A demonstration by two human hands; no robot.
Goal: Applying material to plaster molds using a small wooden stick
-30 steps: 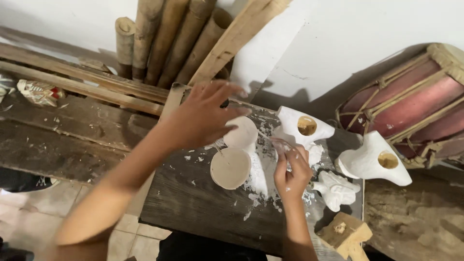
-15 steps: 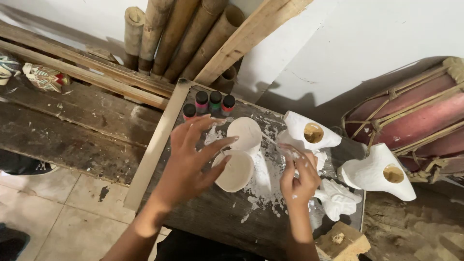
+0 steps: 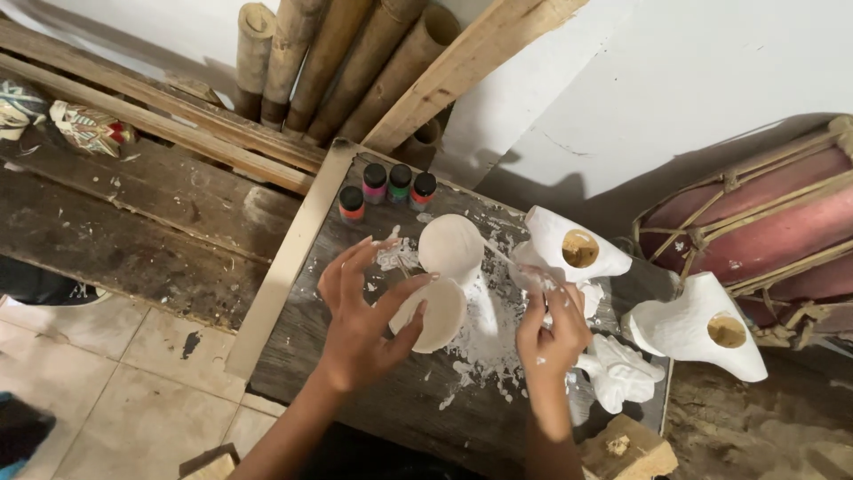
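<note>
A round white plaster cup (image 3: 433, 313) lies tilted on the paint-splattered table, beside a white lid-like disc (image 3: 451, 247).

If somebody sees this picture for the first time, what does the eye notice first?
Two hands at the centre of a paint-splashed wooden table: the left hand grips a white bowl, and the right hand holds a thin stick. White plaster figures stand to the right, and four small paint bottles behind.
</note>
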